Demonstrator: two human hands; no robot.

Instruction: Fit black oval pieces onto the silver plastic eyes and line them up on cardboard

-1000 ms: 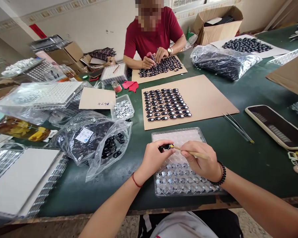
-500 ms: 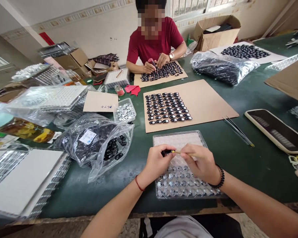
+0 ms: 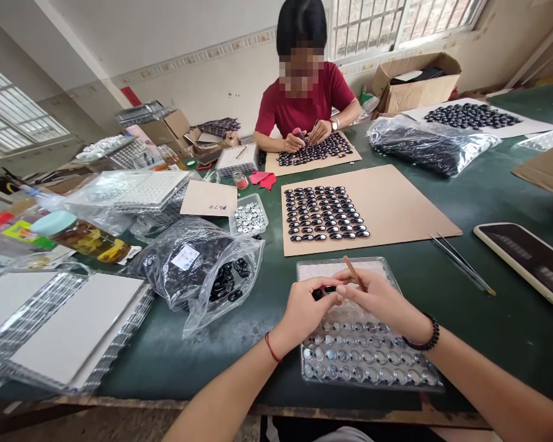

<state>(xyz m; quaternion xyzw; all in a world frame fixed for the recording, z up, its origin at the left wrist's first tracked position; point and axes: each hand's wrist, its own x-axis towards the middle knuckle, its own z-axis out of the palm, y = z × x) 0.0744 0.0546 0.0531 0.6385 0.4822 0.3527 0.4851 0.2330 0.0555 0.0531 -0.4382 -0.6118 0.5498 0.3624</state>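
Note:
My left hand point(image 3: 306, 307) pinches a small black oval piece point(image 3: 322, 293) between thumb and fingers. My right hand point(image 3: 378, 299) meets it from the right and holds a thin wooden stick point(image 3: 352, 271) that points up and away. Both hands hover over a clear plastic blister tray point(image 3: 387, 374) with several round shiny inserts in its near rows. Just beyond lies a brown cardboard sheet point(image 3: 405, 202) bearing rows of black oval pieces point(image 3: 325, 213).
An open plastic bag of black pieces point(image 3: 203, 270) lies to the left, a small tub of silver discs point(image 3: 249, 217) behind it. Tweezers point(image 3: 463, 264) and a phone point(image 3: 529, 261) lie right. A person in a red shirt point(image 3: 306, 104) works opposite. Boxes and trays crowd the left.
The stick in my right hand has swung from lying level to pointing upward. My hands have stayed together on the black piece. The camera has tilted up.

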